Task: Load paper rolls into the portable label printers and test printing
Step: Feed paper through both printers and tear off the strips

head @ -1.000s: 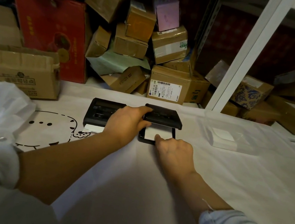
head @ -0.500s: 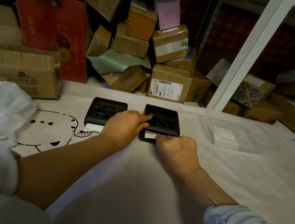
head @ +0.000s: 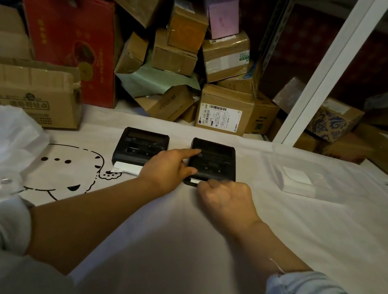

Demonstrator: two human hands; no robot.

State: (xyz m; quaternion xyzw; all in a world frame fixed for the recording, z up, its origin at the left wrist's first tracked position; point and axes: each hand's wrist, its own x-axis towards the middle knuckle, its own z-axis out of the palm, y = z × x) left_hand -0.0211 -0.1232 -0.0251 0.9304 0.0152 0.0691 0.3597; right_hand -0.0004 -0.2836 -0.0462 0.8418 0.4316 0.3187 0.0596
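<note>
Right printer (head: 213,163): lies flat near the desk's (head: 300,243) far edge, lid down, a white strip of paper (head: 194,180) showing at its near edge.
Left hand (head: 168,168): forefinger stretched onto the right printer's top, other fingers curled, thumb by its near left corner; likely pressing a button or steadying the case for a test feed.
Right hand (head: 226,199): curled at the near edge, seemingly pinching the paper tip to guide or tear it; the fingertips are hidden, so the pinch is a judgement.
Left printer (head: 141,146): just beside, closed, its own paper (head: 127,167) sticking out, so probably loaded.
Spare labels (head: 296,180): in a clear bag toward the right edge.
Hard to see: button markings, any print on the paper.
</note>
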